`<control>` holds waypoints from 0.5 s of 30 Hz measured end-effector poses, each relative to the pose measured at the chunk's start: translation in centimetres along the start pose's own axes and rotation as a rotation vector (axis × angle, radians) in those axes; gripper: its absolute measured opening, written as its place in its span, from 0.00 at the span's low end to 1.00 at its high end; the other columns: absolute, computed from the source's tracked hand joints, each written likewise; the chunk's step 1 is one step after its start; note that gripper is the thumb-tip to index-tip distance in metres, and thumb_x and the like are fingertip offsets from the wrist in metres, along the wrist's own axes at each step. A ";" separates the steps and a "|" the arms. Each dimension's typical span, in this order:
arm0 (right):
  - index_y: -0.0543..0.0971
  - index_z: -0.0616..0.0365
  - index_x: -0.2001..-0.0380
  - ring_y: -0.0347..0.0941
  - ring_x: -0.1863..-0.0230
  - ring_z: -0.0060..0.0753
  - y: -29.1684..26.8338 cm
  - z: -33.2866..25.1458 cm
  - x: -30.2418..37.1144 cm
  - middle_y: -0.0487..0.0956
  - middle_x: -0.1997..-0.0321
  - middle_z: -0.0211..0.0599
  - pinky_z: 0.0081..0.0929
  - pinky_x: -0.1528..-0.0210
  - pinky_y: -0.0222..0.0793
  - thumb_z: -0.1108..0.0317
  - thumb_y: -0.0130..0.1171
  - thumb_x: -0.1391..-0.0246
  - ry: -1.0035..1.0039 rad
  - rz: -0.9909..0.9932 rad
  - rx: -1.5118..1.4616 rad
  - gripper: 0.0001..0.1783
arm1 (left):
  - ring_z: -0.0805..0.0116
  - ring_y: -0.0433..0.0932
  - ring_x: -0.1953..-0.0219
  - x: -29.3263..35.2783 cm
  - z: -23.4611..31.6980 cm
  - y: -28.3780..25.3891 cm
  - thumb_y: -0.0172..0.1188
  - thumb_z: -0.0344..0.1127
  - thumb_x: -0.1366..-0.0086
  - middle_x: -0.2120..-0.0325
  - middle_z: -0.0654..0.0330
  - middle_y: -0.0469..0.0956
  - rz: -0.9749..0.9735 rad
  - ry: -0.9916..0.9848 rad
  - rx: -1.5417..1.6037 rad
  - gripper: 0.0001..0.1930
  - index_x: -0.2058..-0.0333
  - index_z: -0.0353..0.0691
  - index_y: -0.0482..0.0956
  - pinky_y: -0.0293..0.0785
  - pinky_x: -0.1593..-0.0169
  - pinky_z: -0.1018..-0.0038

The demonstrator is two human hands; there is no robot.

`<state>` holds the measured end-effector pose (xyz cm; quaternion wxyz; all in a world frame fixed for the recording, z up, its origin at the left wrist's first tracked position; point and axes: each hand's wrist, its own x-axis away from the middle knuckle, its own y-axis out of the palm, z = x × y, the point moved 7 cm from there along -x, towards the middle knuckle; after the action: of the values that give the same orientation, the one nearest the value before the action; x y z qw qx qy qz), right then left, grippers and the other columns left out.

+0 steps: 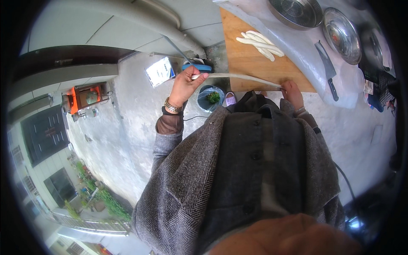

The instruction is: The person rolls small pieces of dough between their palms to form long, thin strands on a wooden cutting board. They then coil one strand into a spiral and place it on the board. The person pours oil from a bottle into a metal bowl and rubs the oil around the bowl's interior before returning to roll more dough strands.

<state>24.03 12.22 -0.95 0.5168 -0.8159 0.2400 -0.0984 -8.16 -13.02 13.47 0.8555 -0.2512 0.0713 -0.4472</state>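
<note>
A long, thin strip of pale dough point(240, 76) stretches between my two hands near the front edge of a wooden board point(250, 70). My left hand point(185, 85), with a watch at its wrist, pinches one end of the strip out past the board's left side. At the board's near right corner, my right hand point(292, 94) has its fingers closed round the other end. Several short, thick dough sticks point(260, 43) lie in a loose pile farther back on the board.
Right of the board, a cleaver point(326, 63) lies on a plastic-covered table point(301, 55). Metal pans point(297, 12) and a round metal lid point(341, 36) stand beyond it. Below my left hand, a lined bin point(205, 101) holds greens, near a white box point(160, 71) on the floor.
</note>
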 end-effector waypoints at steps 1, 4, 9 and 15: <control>0.74 0.55 0.62 0.73 0.57 0.51 0.3 0.5 -0.2 0.74 0.58 0.42 0.44 0.58 0.72 0.71 0.62 0.52 0.091 -0.068 -0.044 0.12 | 0.81 0.64 0.73 0.1 0.6 0.2 0.70 0.41 0.39 0.79 0.69 0.70 -0.023 0.023 0.084 0.17 0.73 0.37 0.72 0.64 0.70 0.79; 0.74 0.56 0.64 0.74 0.59 0.52 -0.4 0.9 -0.9 0.75 0.58 0.46 0.44 0.57 0.72 0.72 0.59 0.51 0.203 -0.071 -0.199 0.09 | 0.81 0.64 0.73 0.6 2.4 0.7 0.70 0.40 0.39 0.78 0.69 0.69 -0.099 0.020 0.190 0.17 0.72 0.37 0.72 0.64 0.70 0.80; 0.75 0.57 0.66 0.75 0.61 0.51 -0.8 0.5 -3.2 0.77 0.65 0.46 0.41 0.57 0.73 0.69 0.59 0.50 0.068 -0.226 -0.100 0.07 | 0.82 0.63 0.74 1.2 5.8 -0.4 0.70 0.41 0.38 0.79 0.71 0.68 -0.083 0.105 -0.055 0.16 0.72 0.38 0.72 0.64 0.71 0.80; 0.78 0.58 0.62 0.80 0.69 0.35 3.2 2.7 -5.2 0.82 0.65 0.40 0.31 0.66 0.78 0.65 0.61 0.45 0.636 -0.399 -0.688 0.10 | 0.82 0.64 0.75 1.9 7.3 -1.9 0.69 0.38 0.37 0.79 0.69 0.69 0.019 0.122 0.002 0.13 0.70 0.39 0.73 0.64 0.72 0.80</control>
<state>19.70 15.79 -4.50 0.0908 -0.8984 0.2436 -0.3539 -5.89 -12.80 20.92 0.8540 -0.2217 0.1253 -0.4537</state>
